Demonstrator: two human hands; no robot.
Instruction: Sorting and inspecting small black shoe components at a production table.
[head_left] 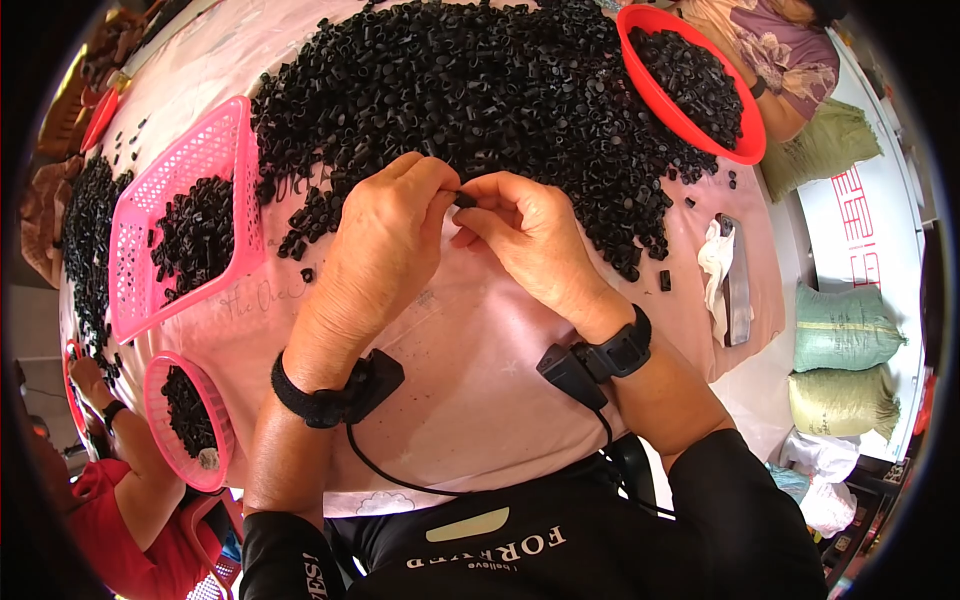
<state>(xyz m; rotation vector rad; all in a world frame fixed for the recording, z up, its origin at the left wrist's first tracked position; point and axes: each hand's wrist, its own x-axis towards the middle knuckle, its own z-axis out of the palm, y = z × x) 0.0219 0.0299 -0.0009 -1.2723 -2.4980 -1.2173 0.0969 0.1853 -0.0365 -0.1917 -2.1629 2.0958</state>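
My left hand and my right hand meet over the near edge of a large heap of small black plastic parts. Between the fingertips is one small black plastic part. My right thumb and index finger pinch it, and the closed left fingers grip it from the other side. The fingers cover much of it, so its exact shape is hidden. Many heap pieces look like short hollow caps or tubes. Each wrist wears a black strap with a box-shaped device and a cable.
A pink basket of black parts stands at left, a smaller pink basket nearer. A red basin of parts is far right, beside a person's arm. A knife-like metal strip lies by white cloth. Another person sits at left.
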